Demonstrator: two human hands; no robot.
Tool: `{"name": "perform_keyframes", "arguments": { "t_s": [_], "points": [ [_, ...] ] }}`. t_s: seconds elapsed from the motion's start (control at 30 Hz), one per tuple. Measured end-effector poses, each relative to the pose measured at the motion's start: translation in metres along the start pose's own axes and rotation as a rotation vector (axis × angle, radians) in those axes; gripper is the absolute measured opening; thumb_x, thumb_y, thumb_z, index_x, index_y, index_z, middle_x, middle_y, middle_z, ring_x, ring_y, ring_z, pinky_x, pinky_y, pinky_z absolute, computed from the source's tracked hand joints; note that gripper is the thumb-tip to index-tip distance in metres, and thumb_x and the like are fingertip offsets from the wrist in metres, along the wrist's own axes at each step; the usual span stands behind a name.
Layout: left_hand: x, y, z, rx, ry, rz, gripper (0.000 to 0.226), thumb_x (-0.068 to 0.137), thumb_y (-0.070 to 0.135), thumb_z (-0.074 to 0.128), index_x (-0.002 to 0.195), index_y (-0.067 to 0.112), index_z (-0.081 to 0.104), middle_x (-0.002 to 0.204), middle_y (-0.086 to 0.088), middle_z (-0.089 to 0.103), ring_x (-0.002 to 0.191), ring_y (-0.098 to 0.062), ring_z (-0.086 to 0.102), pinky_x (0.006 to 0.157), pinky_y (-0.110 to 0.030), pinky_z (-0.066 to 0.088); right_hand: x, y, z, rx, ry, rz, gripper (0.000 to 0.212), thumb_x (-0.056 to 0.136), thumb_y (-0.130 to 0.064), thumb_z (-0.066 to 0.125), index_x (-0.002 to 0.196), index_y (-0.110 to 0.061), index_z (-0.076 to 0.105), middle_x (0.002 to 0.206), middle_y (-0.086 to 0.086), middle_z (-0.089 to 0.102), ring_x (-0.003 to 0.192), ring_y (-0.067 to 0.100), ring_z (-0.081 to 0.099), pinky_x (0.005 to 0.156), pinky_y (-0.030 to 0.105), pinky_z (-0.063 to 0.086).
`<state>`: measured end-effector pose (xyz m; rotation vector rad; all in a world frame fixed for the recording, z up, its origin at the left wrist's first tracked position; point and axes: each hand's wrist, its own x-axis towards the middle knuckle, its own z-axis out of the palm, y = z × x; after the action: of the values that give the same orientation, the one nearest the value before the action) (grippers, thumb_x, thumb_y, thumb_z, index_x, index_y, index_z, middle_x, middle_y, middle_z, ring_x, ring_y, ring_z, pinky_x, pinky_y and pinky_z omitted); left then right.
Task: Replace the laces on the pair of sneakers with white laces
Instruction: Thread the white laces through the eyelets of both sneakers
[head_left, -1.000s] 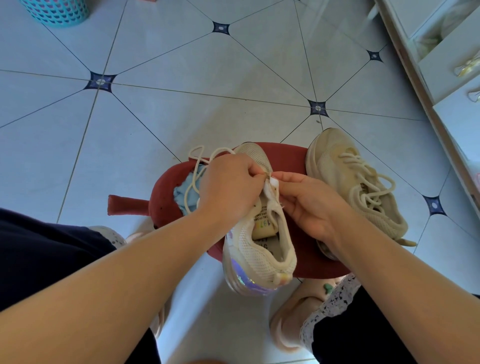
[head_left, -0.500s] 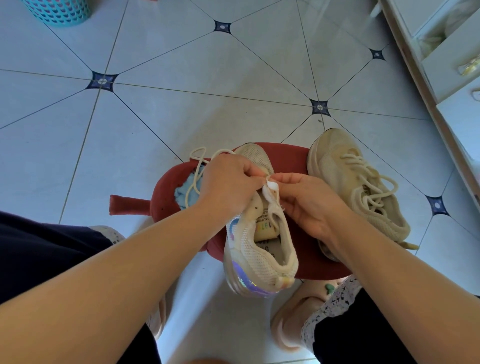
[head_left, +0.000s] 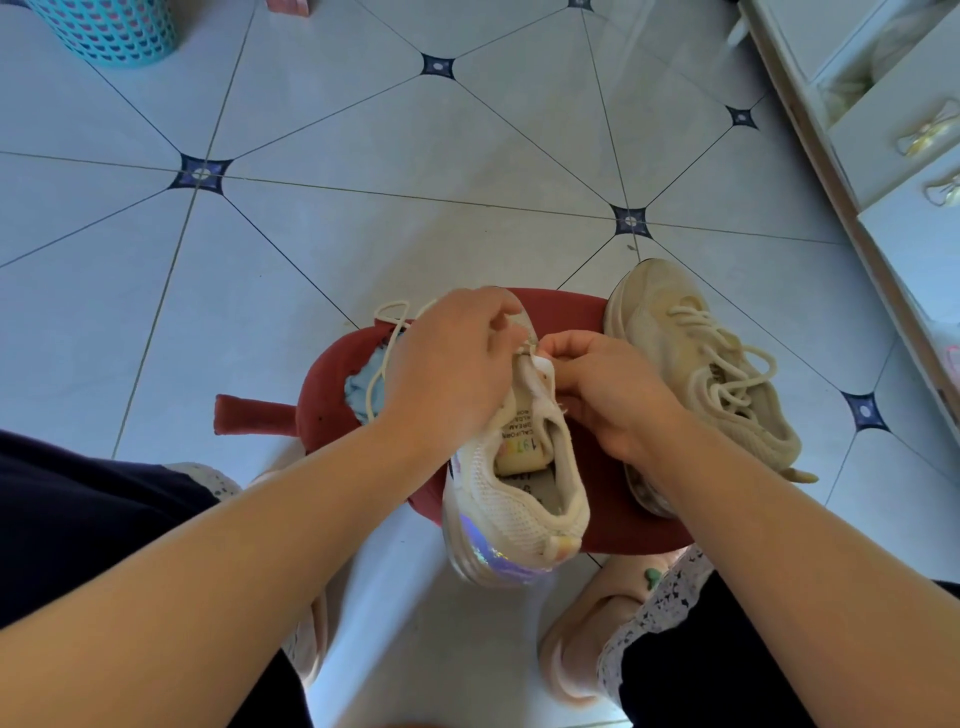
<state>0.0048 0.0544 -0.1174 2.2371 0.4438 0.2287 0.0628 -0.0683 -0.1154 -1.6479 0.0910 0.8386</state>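
Two sneakers: beige sneaker (head_left: 696, 364) laced, on the floor (head_left: 363, 234); white mesh sneaker (head_left: 514, 499) gripped by left hand (head_left: 447, 364), right hand (head_left: 608, 395) pinching white lace (head_left: 540, 370).

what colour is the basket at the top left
The basket is turquoise with a mesh of small holes, seen in the head view.

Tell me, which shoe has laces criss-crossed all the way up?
The beige sneaker on the right, untouched, is laced. The white sneaker held by the left hand and right hand shows a bare tongue.
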Motion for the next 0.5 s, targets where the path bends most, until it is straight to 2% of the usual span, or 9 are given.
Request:
{"name": "perform_keyframes", "arguments": {
  "t_s": [0.07, 0.13, 0.23, 0.3, 0.37, 0.43, 0.5],
  "points": [
    [0.0027, 0.0043, -0.0034, -0.054, -0.057, 0.002, 0.012, 0.086, 0.039, 0.054, 0.088, 0.035, 0.065, 0.094, 0.015, 0.061, 0.087, -0.002, 0.051, 0.07, -0.019, 0.031, -0.0005, 0.0009, 0.0006, -0.051, 0.009, -0.055, 0.021, 0.084, 0.007, 0.055, 0.072, -0.01, 0.059, 0.05, -0.006, 0.056, 0.045, 0.003, 0.054, 0.043, 0.014, 0.044],
    [0.004, 0.0076, -0.0062, -0.059, -0.186, -0.003, 0.019, 0.079, 0.052, 0.057, 0.077, 0.035, 0.065, 0.085, 0.017, 0.062, 0.084, -0.002, 0.055, 0.072, -0.023, 0.04, -0.0009, 0.0002, 0.0014, -0.114, 0.02, -0.098, 0.02, 0.083, 0.007, 0.053, 0.074, -0.01, 0.059, 0.058, -0.002, 0.059, 0.05, 0.005, 0.057, 0.046, 0.015, 0.046],
    [0.0053, 0.0099, -0.0072, 0.093, -0.293, 0.036, 0.025, 0.075, 0.057, 0.058, 0.082, 0.034, 0.067, 0.078, 0.016, 0.059, 0.08, -0.004, 0.056, 0.066, -0.022, 0.041, -0.0008, 0.0, 0.0003, -0.171, 0.038, -0.084, 0.025, 0.081, 0.01, 0.046, 0.074, -0.011, 0.059, 0.064, 0.0, 0.06, 0.054, 0.008, 0.057, 0.045, 0.015, 0.045],
    [0.007, 0.0102, -0.0093, 0.202, -0.302, 0.056, 0.021, 0.077, 0.052, 0.059, 0.088, 0.036, 0.066, 0.083, 0.016, 0.059, 0.082, -0.005, 0.055, 0.062, -0.02, 0.038, 0.0, 0.0006, -0.0019, -0.102, 0.021, -0.028, 0.03, 0.081, 0.015, 0.041, 0.07, -0.01, 0.054, 0.064, 0.001, 0.055, 0.057, 0.009, 0.055, 0.047, 0.015, 0.047],
    [0.0062, 0.0103, -0.0103, 0.244, -0.293, 0.05, 0.02, 0.076, 0.047, 0.058, 0.093, 0.039, 0.065, 0.094, 0.016, 0.062, 0.088, -0.006, 0.055, 0.065, -0.025, 0.041, 0.0006, 0.0009, -0.003, -0.051, 0.016, 0.003, 0.032, 0.083, 0.016, 0.039, 0.068, -0.01, 0.051, 0.066, 0.002, 0.053, 0.059, 0.008, 0.054, 0.05, 0.016, 0.05],
    [0.0036, 0.0102, -0.0094, 0.255, -0.254, 0.057, 0.023, 0.077, 0.046, 0.056, 0.097, 0.042, 0.064, 0.101, 0.017, 0.063, 0.094, -0.007, 0.057, 0.072, -0.027, 0.042, 0.0026, 0.0008, -0.0027, -0.072, 0.097, -0.029, 0.03, 0.085, 0.012, 0.041, 0.07, -0.012, 0.051, 0.067, 0.001, 0.054, 0.058, 0.007, 0.055, 0.05, 0.016, 0.049],
    [0.0007, 0.0105, -0.008, 0.294, -0.197, 0.092, 0.025, 0.079, 0.048, 0.052, 0.101, 0.042, 0.064, 0.102, 0.016, 0.065, 0.096, -0.009, 0.058, 0.071, -0.026, 0.04, 0.0044, 0.001, -0.0008, -0.135, 0.216, -0.11, 0.028, 0.086, 0.007, 0.044, 0.071, -0.015, 0.053, 0.065, -0.001, 0.054, 0.051, 0.002, 0.054, 0.047, 0.014, 0.046]
  ]
}}
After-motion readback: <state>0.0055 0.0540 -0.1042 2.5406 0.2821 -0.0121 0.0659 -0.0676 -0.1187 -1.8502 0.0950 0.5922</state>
